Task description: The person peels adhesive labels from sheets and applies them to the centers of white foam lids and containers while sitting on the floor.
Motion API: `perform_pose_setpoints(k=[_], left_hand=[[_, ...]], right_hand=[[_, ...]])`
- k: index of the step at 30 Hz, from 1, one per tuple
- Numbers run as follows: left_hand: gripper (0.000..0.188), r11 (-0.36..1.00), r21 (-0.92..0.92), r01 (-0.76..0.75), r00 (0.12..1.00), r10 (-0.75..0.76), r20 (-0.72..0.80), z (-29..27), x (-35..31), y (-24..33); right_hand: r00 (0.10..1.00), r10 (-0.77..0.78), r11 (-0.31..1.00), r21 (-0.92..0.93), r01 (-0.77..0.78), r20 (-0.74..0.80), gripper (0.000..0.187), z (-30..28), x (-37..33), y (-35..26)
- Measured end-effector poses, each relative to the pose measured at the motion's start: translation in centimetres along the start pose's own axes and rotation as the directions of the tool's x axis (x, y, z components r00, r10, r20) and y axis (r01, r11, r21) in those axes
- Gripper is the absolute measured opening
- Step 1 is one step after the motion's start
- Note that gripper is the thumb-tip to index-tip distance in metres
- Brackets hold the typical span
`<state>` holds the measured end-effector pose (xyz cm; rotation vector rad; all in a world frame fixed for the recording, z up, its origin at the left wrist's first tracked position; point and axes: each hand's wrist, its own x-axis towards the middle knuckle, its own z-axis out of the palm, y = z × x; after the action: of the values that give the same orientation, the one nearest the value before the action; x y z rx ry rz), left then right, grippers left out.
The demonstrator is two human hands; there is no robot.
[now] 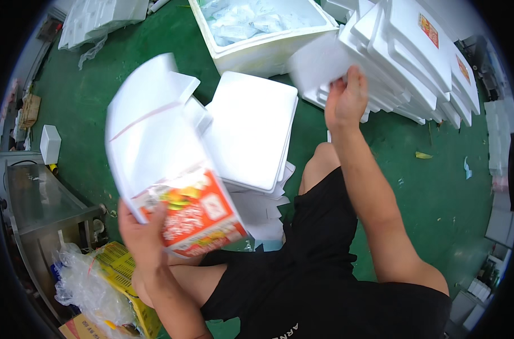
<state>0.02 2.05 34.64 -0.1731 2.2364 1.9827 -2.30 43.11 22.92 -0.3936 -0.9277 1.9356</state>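
1 sheet (320, 63) partly hiding lids (401, 62), foam box (268, 59) ahead, yellow crate (117, 265) left

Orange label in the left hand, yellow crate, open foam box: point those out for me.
Orange label (193, 213): head view, on its printed face.
Yellow crate (118, 264): head view, on its slotted side.
Open foam box (254, 60): head view, on its near wall.
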Motion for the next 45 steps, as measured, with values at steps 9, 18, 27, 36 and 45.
perform_pose_setpoints(k=[9, 18, 27, 36, 45], left_hand=[[0.054, 0.992, -0.043, -0.118, 0.974, 0.107, -0.199, -1.5, -0.5, 0.1], [0.052, 0.984, -0.123, -0.132, 0.988, 0.122, -0.091, 0.3, -1.0, 0.6], [0.052, 0.981, -0.134, -0.141, 0.989, 0.135, -0.052, 0.1, -0.4, 1.3], [0.055, 0.96, -0.218, -0.178, 0.983, 0.181, -0.006, 1.5, -0.2, 2.8], [0.056, 0.964, -0.211, -0.161, 0.979, 0.184, 0.093, 3.2, 0.1, 3.5]], right_hand=[[-0.073, 0.553, 0.51, -0.268, 0.817, 0.83, 0.041, -4.3, -7.2, 13.0], [0.336, 0.715, -0.038, -0.446, 0.894, 0.613, 0.082, -2.3, -6.8, 18.3], [0.789, 0.489, 0.061, -0.888, -0.457, -0.372, 0.093, -9.0, -4.3, 14.7], [0.873, 0.47, 0.313, -0.9, -0.302, -0.13, 0.1, -8.4, -7.7, 11.3], [0.929, 0.368, 0.148, -0.984, -0.101, -0.04, 0.058, -13.4, -9.4, 13.5]])
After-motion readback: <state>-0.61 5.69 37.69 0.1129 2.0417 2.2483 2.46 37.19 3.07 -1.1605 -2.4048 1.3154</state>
